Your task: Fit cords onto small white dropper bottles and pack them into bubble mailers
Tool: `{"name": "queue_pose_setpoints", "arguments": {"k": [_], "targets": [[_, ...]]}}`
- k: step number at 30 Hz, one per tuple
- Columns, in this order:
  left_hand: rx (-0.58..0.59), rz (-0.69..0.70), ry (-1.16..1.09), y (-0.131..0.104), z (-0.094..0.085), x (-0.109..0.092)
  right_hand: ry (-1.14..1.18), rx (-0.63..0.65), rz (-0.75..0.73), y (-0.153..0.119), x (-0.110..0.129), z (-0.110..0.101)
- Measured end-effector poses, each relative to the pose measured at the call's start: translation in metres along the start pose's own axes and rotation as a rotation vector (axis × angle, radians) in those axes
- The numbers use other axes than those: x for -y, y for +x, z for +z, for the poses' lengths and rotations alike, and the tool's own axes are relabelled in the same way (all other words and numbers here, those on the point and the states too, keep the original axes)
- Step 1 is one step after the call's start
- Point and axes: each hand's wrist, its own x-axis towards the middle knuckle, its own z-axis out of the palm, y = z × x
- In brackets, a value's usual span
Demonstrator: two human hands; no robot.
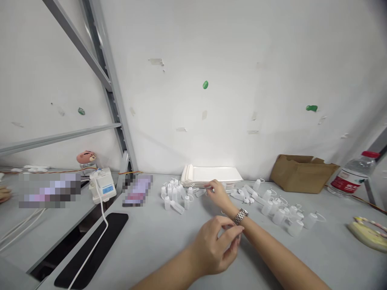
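Observation:
My left hand (pixel 213 245) is in the front middle, its fingers curled in toward the palm. Whatever lies in its grasp is mostly hidden behind the fingers. Farther out, my right hand (pixel 218 194) wears a metal watch (pixel 241 216) at the wrist and reaches past the left one. Its fingers are apart, close to a small translucent bottle lying down (pixel 200 193). Left of it stands a cluster of small white dropper bottles (pixel 174 194) with tethered caps. More such bottles (pixel 278 216) spread to the right, some upright and some lying.
A stack of white trays or sheets (pixel 216 174) lies against the wall. At the right are a cardboard box (pixel 302 174), a water bottle (pixel 350 177) and a yellow beaded item (pixel 367 235). Leftward are a phone (pixel 138 191), a black mat (pixel 93 249) and a white device (pixel 103 187). Another person's hand (pixel 4 193) shows far left.

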Motion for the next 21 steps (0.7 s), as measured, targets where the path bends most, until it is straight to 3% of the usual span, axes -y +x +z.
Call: {"name": "queue_pose_setpoints", "arguments": {"k": [4, 7, 12, 15, 21], "targets": [[0.018, -0.008, 0.011, 0.001, 0.000, 0.000, -0.176, 0.161, -0.178, 0.001, -0.017, 0.004], [0.037, -0.050, 0.043, 0.001, 0.001, 0.002, -0.214, 0.176, -0.191, 0.001, -0.017, 0.008], [0.150, -0.367, 0.229, -0.002, 0.008, 0.017, -0.168, 0.135, -0.188, -0.005, -0.007, -0.006], [0.159, -0.437, 0.375, -0.007, 0.013, 0.030, -0.059, 0.153, -0.112, -0.017, 0.000, -0.021], [0.274, -0.356, 0.415, -0.017, 0.022, 0.045, 0.330, 0.272, 0.116, -0.046, 0.004, -0.034]]}}
